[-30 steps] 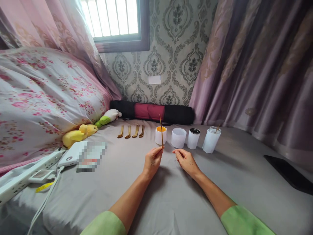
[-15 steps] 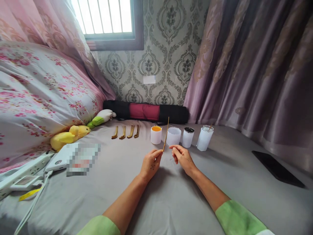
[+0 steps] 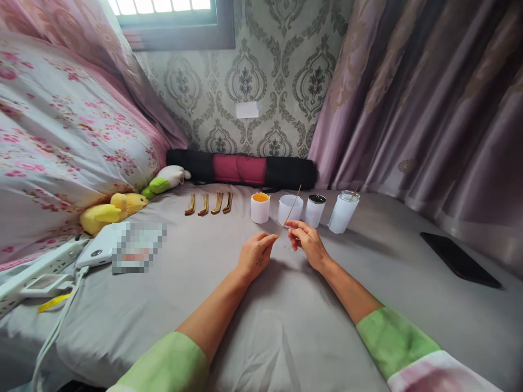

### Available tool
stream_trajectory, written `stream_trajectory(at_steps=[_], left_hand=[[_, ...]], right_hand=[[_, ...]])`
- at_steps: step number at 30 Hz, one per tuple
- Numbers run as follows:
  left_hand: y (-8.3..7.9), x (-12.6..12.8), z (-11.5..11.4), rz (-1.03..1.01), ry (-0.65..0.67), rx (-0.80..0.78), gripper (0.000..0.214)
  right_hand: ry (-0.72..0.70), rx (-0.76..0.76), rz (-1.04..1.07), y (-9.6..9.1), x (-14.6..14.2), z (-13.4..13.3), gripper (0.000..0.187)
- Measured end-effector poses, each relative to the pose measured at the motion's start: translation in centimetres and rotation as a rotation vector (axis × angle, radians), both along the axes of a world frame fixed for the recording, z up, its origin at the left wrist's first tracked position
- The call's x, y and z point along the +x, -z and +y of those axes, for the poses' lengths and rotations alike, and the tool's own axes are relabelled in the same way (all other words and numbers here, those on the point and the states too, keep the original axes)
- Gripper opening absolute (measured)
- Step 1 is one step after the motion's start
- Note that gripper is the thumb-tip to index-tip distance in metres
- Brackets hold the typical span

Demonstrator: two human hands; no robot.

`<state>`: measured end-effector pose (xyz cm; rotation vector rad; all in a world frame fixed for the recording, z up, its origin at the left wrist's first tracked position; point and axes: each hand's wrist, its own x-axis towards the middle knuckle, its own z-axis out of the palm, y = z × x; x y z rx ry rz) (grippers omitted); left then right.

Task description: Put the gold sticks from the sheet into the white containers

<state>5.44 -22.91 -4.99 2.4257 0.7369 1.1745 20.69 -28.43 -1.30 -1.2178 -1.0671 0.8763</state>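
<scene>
My left hand pinches the lower end of a thin golden stick, which leans up and to the right. My right hand is just right of it, fingers loosely curled and partly apart. Its index fingertip is at the stick; whether it touches is unclear. Behind the hands stand a white-wrapped cup of orange contents, a whitish translucent cup, a white-wrapped cup with dark contents and a taller white-wrapped jar with a small stick showing at its rim.
Several small bundles of bent golden-brown sticks lie in a row at back left. A dark phone is at right. A power strip, white device and plush toys are at left. A black-and-red roll lies along the wall.
The stick has tipped from nearly upright to a rightward lean, its middle now by my right fingertips. My right hand stays close by. The whole view has shifted downward.
</scene>
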Motion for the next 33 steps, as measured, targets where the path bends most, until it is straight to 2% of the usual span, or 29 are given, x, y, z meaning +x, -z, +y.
stream_trajectory(at_steps=[7,13,21,28,33], left_hand=[[-0.1,-0.1,-0.1,-0.029,0.046,-0.065,0.025],[-0.4,-0.3,-0.2,0.246,-0.039,0.098,0.032],[-0.5,-0.3,-0.2,0.345,-0.076,0.157,0.032],[0.0,-0.1,0.1,0.318,-0.07,0.104,0.031],[0.2,0.1,0.3,0.214,-0.056,-0.029,0.026]], right_hand=[[-0.034,-0.022,0.041,0.3,0.1,0.2,0.033],[-0.047,-0.017,0.09,0.3,0.1,0.2,0.032],[-0.043,-0.02,0.04,0.4,-0.1,0.3,0.026],[-0.027,-0.005,-0.032,1.3,0.1,0.8,0.033],[-0.001,-0.032,-0.032,1.2,0.0,0.9,0.032]])
